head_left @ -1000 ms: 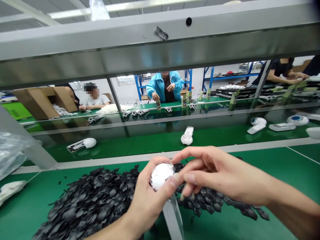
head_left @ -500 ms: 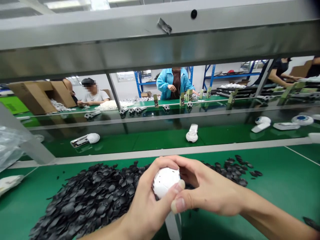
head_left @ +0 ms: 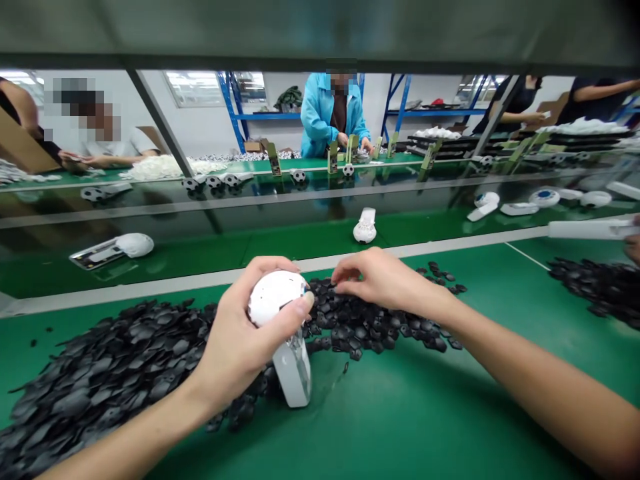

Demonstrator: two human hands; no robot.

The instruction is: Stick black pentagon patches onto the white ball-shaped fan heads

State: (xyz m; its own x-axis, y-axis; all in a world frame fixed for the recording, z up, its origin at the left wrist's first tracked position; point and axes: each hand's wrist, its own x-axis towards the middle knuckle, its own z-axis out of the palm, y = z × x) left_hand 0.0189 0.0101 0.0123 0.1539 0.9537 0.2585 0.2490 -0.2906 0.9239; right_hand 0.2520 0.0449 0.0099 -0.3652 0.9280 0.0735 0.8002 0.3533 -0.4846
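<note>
My left hand is wrapped round the white ball-shaped head of a handheld plastic device, thumb on its right side. The device's white handle points down toward the green table, with a clear part along its side. To the right, my right hand is over a heap of small black five-sided plastic pieces. Its thumb and fingertips are drawn together at the heap, and anything between them is too small to make out. A bigger heap of the same black pieces lies left of and under my left forearm.
Beyond the table's pale rail runs a green conveyor carrying white devices. At far right, another person's hand is by a white device, near more black pieces. Co-workers sit or stand across the line. A grey beam crosses overhead.
My right hand has left the ball-shaped head and moved to the black pieces. My left hand keeps hold of the device, now further left in view. The view has tilted down.
</note>
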